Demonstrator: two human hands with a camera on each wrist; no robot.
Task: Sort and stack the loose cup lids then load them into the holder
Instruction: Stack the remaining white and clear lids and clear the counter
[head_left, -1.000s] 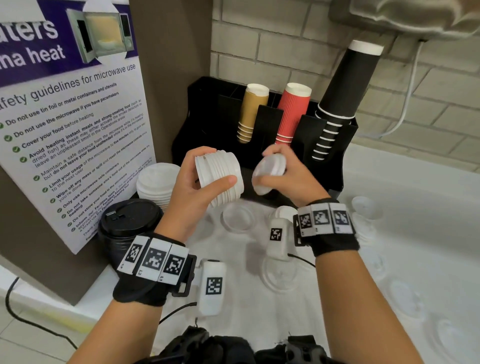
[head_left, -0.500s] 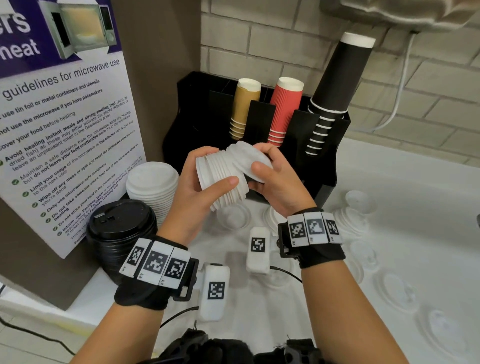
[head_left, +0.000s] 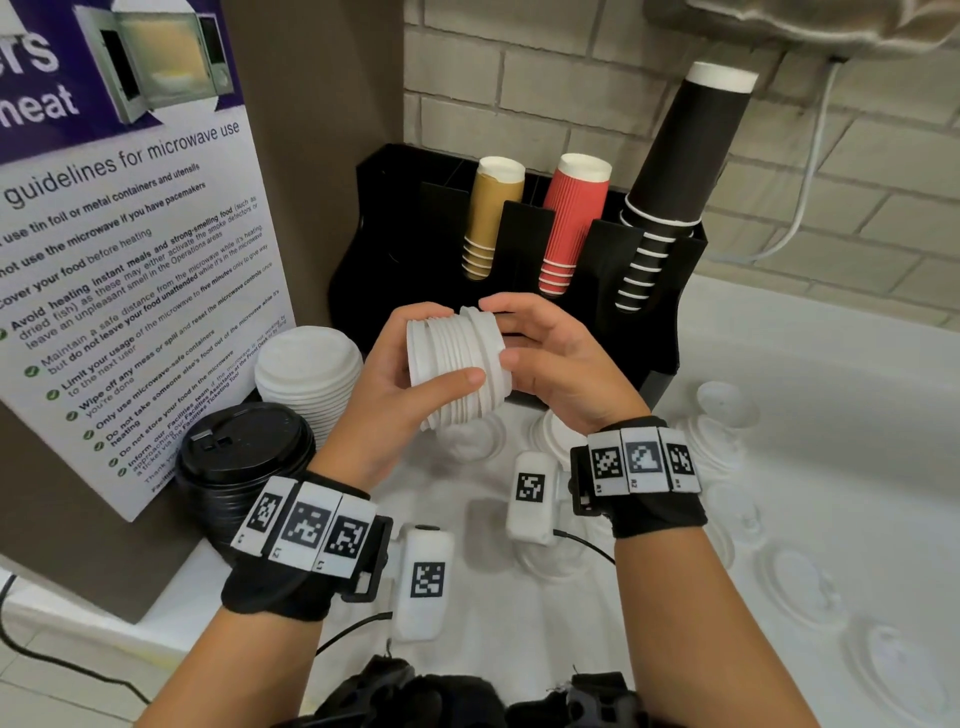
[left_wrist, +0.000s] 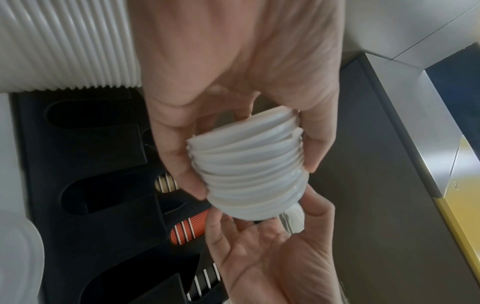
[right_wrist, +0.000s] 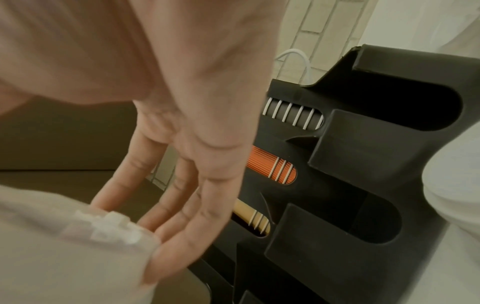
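Observation:
My left hand (head_left: 450, 345) grips a sideways stack of small white lids (head_left: 457, 374), thumb in front and fingers behind. In the left wrist view the lid stack (left_wrist: 249, 172) sits between that thumb and fingers. My right hand (head_left: 501, 332) presses its straight fingers and palm flat against the right end of the stack. The black holder (head_left: 405, 208) stands just behind both hands. It carries tan (head_left: 491, 213), red (head_left: 571, 218) and black cups (head_left: 680, 156). Its front lid slots (right_wrist: 376, 222) look dark and hollow.
A tall stack of larger white lids (head_left: 309, 374) and a stack of black lids (head_left: 244, 457) stand at the left by the microwave poster (head_left: 130, 260). Several loose clear and white lids (head_left: 800, 582) lie on the white counter to the right and under my hands.
The right hand brought a single lid over to the stack's right end and now presses flat against it. The left hand kept holding the stack in about the same place.

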